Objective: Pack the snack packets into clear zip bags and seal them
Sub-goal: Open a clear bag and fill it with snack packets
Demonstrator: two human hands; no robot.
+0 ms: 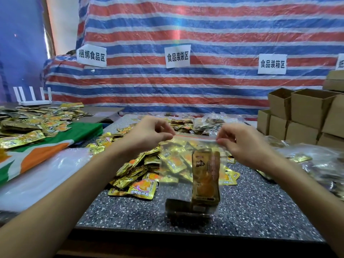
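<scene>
Clear zip bag (pixel 189 164) is held over the tabletop (pixel 260 211), top strip pinched in the grip of left hand (pixel 149 133) and right hand (pixel 240 144); a gapped seal is risked if the tall packet (pixel 205 175) is caught.

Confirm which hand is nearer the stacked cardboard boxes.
Right. The right hand pinches the zip bag at its top corner, a short way left of the cardboard boxes. The left hand pinches the opposite corner, farther left.
</scene>
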